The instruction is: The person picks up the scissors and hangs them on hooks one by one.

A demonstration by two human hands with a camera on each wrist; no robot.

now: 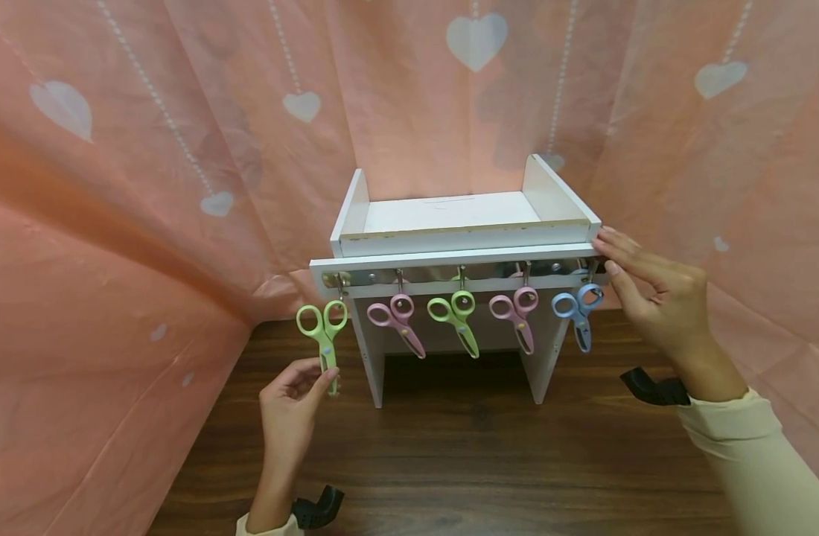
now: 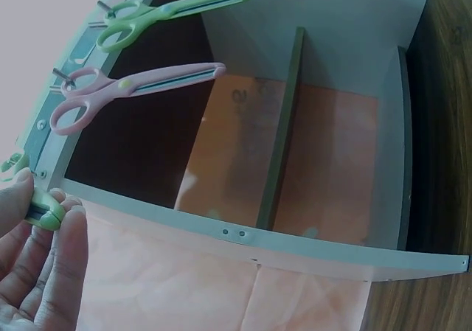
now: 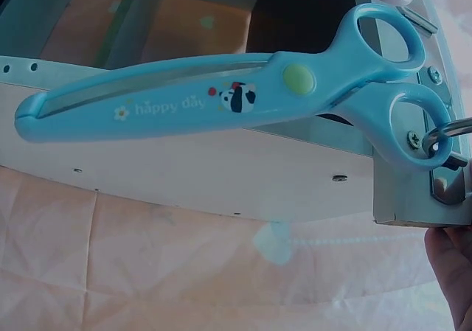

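My left hand [image 1: 292, 402] pinches a pair of green scissors [image 1: 327, 346] by the blade end, handle loops upward. Those loops are close below the leftmost hook [image 1: 341, 286] of a metal hook strip [image 1: 436, 273]. From other hooks hang pink scissors [image 1: 399, 324], green scissors [image 1: 458, 320], a second pair of pink scissors [image 1: 520, 318] and blue scissors [image 1: 579, 314]. In the right wrist view, a hook passes through one loop of the blue scissors [image 3: 243, 95], marked "happy day" with a panda. My right hand [image 1: 657, 298] rests its fingers against the right end of the white shelf unit [image 1: 562, 195].
The shelf unit's open top has two side walls and a flat white board [image 1: 450, 211]. It stands on a dark wood floor [image 1: 463, 454]. Pink cloth [image 1: 409, 112] with white hearts hangs behind it and on both sides.
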